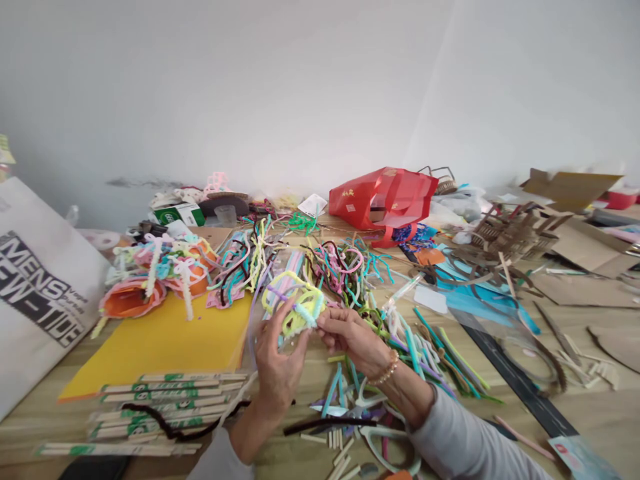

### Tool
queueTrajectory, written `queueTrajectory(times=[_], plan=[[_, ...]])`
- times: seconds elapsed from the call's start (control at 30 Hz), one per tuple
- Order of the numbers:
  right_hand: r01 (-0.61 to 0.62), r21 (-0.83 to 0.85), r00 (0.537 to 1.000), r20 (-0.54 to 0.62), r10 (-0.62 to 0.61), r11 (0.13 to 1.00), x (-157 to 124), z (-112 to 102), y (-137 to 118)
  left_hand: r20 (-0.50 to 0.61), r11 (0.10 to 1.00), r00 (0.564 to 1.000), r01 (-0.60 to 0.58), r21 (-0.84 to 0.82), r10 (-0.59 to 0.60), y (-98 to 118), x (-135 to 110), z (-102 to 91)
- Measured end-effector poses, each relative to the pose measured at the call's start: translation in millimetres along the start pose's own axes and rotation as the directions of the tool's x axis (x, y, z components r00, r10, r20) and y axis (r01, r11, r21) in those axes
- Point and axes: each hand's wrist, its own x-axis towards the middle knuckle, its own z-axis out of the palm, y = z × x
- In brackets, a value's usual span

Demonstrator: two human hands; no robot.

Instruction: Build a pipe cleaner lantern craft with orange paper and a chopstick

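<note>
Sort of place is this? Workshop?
Probably a handicraft workspace, a craft room or studio rather than an industrial workshop. The long wooden table holds heaps of multicoloured fuzzy pipe cleaners, a flat yellow foam or card sheet, and a brown cut-cardboard lattice model.

Pipe cleaners (430, 353) hemming right hand (350, 337), wrapped chopsticks (160, 400) beside left hand (280, 367)

Fuzzy chenille pipe cleaners (345, 273), matt yellow card (160, 347), rough brown cardboard (575, 290)
</note>
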Motion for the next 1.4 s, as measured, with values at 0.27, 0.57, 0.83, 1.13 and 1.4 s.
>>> queueTrajectory(times=[0.27, 0.57, 0.83, 1.13, 1.4], plan=[[0.128, -0.181, 0.990, -0.038, -0.137, 0.975, -2, 4, 5, 0.008, 0.999, 0.999, 0.040, -0.009, -0.040, -3, -1, 1.1], [0.430, -0.903, 0.667, 0.317, -0.674, 0.001, -13, 0, 10, 0.121, 0.928, 0.951, 0.306, -0.214, -0.286, 1, 4, 2.6], [0.428, -0.840, 0.567, 0.536, -0.625, -0.333, -9, -11, 9, 0.127, 0.926, 0.952, 0.302, -0.228, -0.279, 5, 6, 3.5], [0.427, -0.845, 0.568, 0.527, -0.632, -0.321, -7, -12, 12, 0.131, 0.905, 0.942, 0.334, -0.264, -0.310, 3, 4, 4.8], [0.456, -0.875, 0.713, 0.249, -0.656, 0.164, -9, -4, 11, 0.081, 0.940, 0.959, 0.282, -0.194, -0.271, -2, -1, 5.5]])
